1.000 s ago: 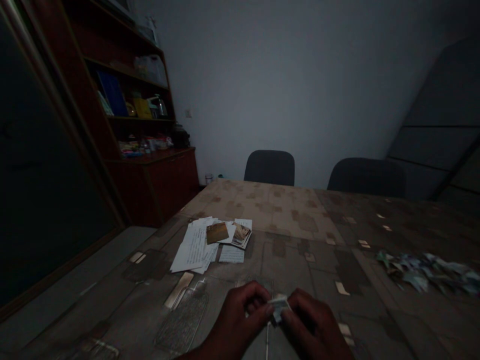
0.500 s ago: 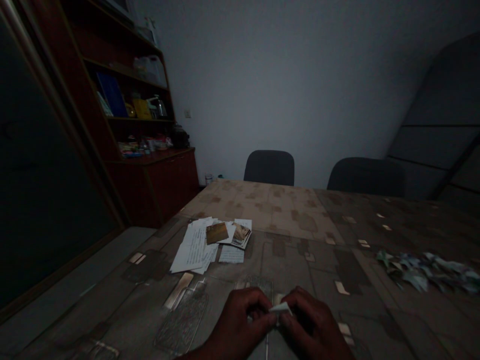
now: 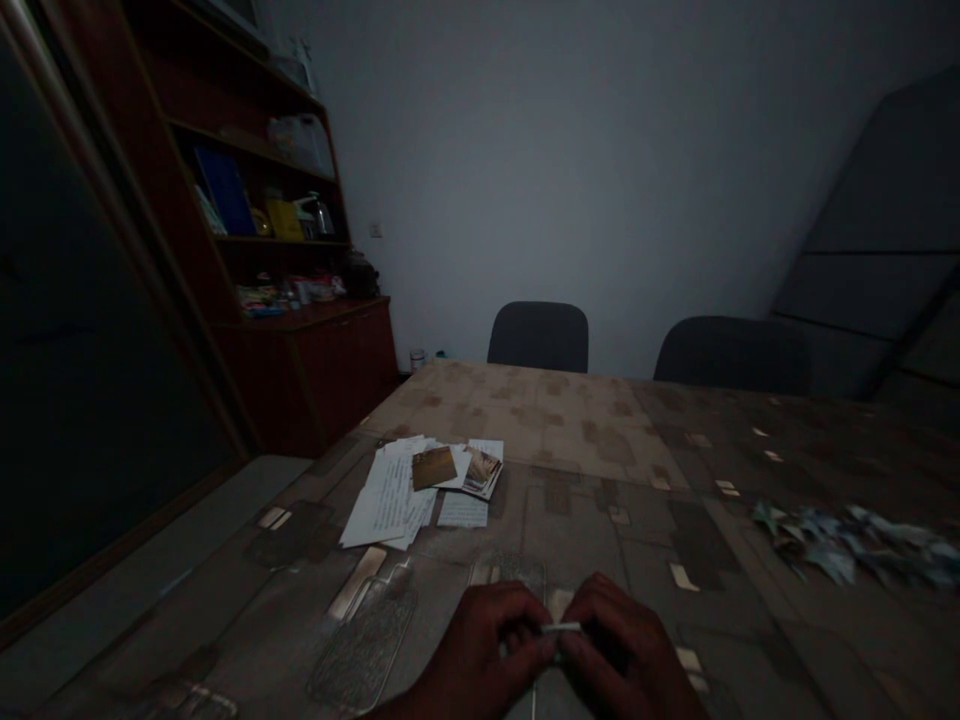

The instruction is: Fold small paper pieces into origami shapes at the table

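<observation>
I note a patterned tablecloth (image 3: 517, 395) covering the table. Toward its left side I find overlapping printed sheets (image 3: 379, 500), with a brown card (image 3: 433, 467) and a small stack of picture cards (image 3: 482, 472) lying on them. Along the far edge I record two dark chair backs, a nearer-centre chair (image 3: 538, 335) and a right-hand chair (image 3: 731, 350). Behind them stands a pale wall (image 3: 525, 170) with a socket plate (image 3: 376, 229). At left I log a reddish-brown cabinet (image 3: 345, 355); its shelves hold a blue upright item (image 3: 225, 190), a yellow object (image 3: 285, 218) and a translucent container (image 3: 311, 142). Dim light prevents me identifying the dark object (image 3: 360, 275) on its counter.
</observation>
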Demonstrator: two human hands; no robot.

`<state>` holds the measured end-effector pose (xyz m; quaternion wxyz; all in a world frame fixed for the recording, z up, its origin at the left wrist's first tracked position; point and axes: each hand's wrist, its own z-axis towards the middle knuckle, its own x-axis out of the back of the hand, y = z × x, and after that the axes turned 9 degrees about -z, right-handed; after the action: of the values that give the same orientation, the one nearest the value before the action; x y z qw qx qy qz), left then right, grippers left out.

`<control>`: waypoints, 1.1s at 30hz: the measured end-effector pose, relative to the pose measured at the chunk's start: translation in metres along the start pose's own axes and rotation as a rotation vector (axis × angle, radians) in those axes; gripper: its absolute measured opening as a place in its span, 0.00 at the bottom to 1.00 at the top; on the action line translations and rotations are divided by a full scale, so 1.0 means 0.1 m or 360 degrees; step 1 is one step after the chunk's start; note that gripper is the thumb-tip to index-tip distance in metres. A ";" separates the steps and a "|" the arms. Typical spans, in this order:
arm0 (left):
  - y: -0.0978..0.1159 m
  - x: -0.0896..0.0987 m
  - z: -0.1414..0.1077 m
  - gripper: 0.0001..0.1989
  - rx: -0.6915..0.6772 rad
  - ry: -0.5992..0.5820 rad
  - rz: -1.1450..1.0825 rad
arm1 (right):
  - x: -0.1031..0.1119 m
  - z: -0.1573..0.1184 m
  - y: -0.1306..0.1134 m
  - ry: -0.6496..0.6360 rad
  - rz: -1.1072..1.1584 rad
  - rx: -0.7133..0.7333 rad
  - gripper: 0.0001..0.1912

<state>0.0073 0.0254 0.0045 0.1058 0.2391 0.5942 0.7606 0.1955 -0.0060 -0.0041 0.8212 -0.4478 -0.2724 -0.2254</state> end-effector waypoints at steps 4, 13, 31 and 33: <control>0.00 0.01 0.01 0.05 -0.0036 -0.0015 -0.0023 | 0.00 0.01 -0.01 0.0003 0.0040 0.0011 0.12; -0.04 -0.01 -0.03 0.05 -0.0025 0.0005 0.0083 | 0.02 -0.01 -0.01 -0.0021 0.0021 0.0066 0.11; 0.05 -0.04 0.03 0.04 0.0241 -0.0006 -0.0270 | 0.02 0.01 -0.05 0.0037 0.0262 -0.0420 0.14; 0.05 -0.03 0.02 0.04 0.0322 0.0002 -0.0313 | 0.03 0.02 -0.06 0.0033 0.0111 -0.0419 0.12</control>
<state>0.0113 0.0249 0.0095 0.1548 0.1888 0.6885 0.6829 0.1935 -0.0078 0.0024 0.7655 -0.5586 -0.2161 -0.2351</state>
